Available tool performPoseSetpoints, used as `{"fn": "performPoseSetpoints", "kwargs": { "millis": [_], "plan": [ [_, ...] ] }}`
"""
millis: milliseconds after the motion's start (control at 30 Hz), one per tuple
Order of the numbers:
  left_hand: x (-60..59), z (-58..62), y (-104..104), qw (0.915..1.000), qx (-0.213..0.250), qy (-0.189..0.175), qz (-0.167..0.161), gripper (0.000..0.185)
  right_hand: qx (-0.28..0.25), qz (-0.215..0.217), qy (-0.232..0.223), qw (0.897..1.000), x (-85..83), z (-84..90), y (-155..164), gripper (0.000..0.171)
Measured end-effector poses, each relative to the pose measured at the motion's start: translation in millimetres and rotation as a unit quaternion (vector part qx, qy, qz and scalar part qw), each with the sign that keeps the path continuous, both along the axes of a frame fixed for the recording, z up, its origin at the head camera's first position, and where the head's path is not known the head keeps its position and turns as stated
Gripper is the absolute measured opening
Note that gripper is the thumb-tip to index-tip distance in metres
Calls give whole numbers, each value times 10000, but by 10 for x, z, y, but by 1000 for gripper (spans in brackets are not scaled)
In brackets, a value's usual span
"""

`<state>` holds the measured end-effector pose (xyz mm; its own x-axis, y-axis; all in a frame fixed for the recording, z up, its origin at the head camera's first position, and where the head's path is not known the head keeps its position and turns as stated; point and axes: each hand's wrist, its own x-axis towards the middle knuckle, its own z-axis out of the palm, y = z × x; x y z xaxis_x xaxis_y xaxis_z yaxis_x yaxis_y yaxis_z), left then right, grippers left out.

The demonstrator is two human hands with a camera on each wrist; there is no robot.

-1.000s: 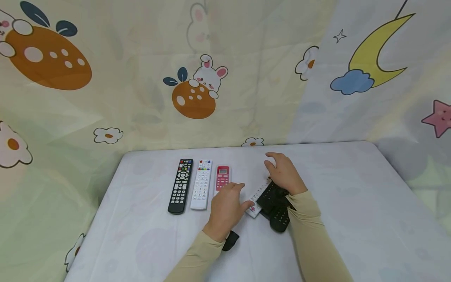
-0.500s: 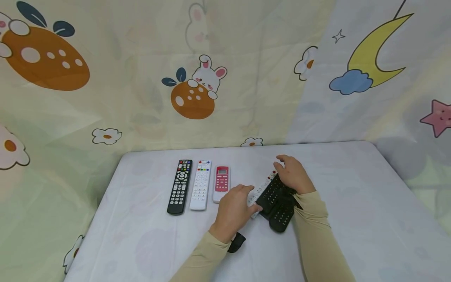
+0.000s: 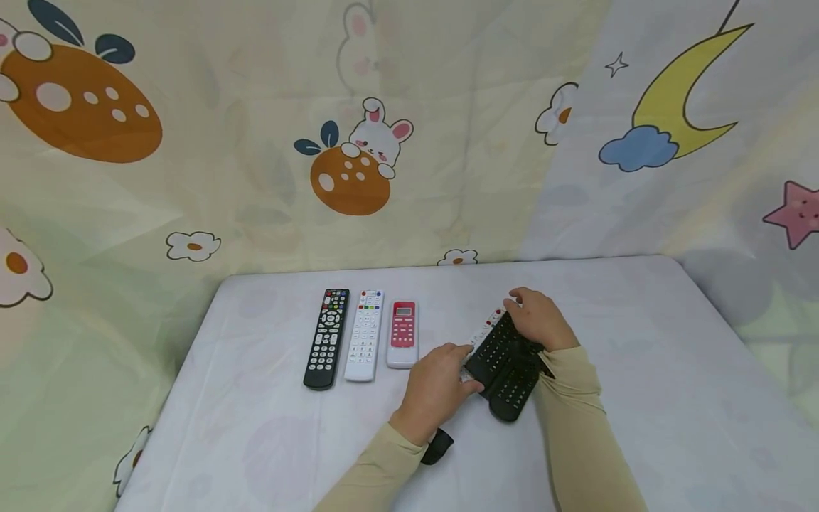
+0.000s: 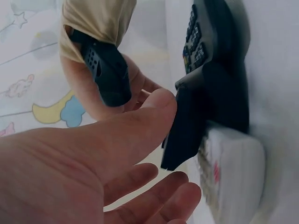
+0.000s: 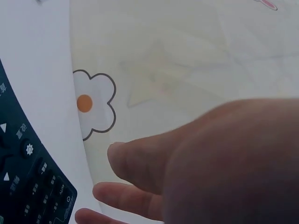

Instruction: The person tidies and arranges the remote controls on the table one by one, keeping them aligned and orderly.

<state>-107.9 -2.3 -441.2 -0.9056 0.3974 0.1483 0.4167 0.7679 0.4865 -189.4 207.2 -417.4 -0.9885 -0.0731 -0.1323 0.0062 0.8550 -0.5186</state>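
Observation:
Three remote controls overlap at the right of the middle in the head view. A white remote control is mostly hidden under a black remote control. Another black remote control lies on the right, its upper part behind the right wrist's black device. My left hand is at the near end of the pile; in the left wrist view its thumb touches a tilted black remote, the other fingers loosely bent. My right hand is at the far end, its thumb and fingers apart with nothing seen between them in the right wrist view.
Left of the pile, three remotes lie side by side: a black one, a white one and a red-and-white one. A white cloth covers the table. A printed curtain hangs behind it.
Both hands have moved to the right, the left one coming up against the near end of the pile. The red-and-white remote is uncovered. The black remotes now spread apart, showing more keys.

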Motion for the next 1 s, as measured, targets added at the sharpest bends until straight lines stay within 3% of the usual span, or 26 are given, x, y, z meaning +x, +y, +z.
{"fn": "performPoseSetpoints", "kwargs": {
  "millis": [733,1000],
  "plan": [
    [6,-117,62,9995,-53,294,-66,47,291,-117,-704,9970,-19,-39,-3,46],
    [0,-136,59,9993,71,369,-81,45,300,-49,-584,9978,-13,-32,6,46]
  ]
}}
